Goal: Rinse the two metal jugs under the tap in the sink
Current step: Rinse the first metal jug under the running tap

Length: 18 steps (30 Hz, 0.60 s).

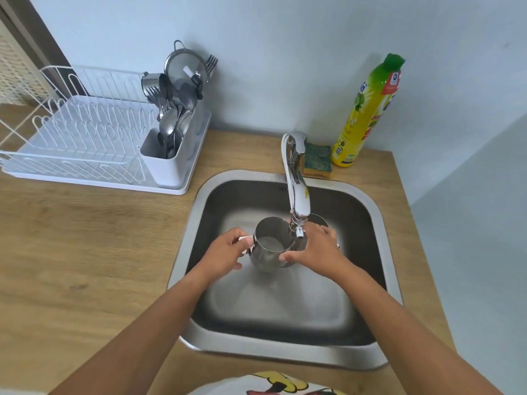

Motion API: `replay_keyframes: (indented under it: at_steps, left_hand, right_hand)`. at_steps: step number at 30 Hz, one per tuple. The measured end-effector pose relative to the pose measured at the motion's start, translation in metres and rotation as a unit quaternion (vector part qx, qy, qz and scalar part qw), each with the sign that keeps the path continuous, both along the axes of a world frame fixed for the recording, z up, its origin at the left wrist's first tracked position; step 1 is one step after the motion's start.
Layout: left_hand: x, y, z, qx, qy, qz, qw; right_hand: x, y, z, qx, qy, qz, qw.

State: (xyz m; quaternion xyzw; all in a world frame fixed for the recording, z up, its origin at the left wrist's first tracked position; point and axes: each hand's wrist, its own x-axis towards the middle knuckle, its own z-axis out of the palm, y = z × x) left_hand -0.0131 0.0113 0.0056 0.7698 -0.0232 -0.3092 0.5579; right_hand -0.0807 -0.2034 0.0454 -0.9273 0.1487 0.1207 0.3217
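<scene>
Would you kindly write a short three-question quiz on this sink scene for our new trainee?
1. True or false: the left hand grips the handle of the near jug.
2. Where does the sponge lie? A) inside the near jug B) beside the soap bottle C) in the left hand
3. Fill in: the cutlery stands in the white ____ at the end of the drying rack.
Key: 1 true; 2 B; 3 holder.
</scene>
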Motion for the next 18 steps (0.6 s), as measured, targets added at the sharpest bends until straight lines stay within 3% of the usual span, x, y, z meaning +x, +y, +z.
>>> replay_keyframes:
  at_steps: [4,8,12,18]
  left_hand:
    - [-0.010,-0.004,0.010,-0.023,-0.007,0.005,1.000]
    - [-0.014,-0.007,0.017,-0.051,-0.020,0.011,0.998]
    - [-0.016,-0.011,0.023,-0.061,-0.033,0.016,0.998]
    - [-0.016,-0.015,0.027,-0.056,-0.041,0.023,0.997]
  right_hand:
    - [-0.005,-0.036,0.020,0.088,0.009,0.001,0.996]
    - [0.019,-0.060,0.052,0.135,-0.087,-0.031,0.987]
    - [0.068,-0.051,0.069,0.022,-0.175,-0.026,0.984]
    - [0.124,-0.039,0.066,-0.181,-0.137,0.072,0.971]
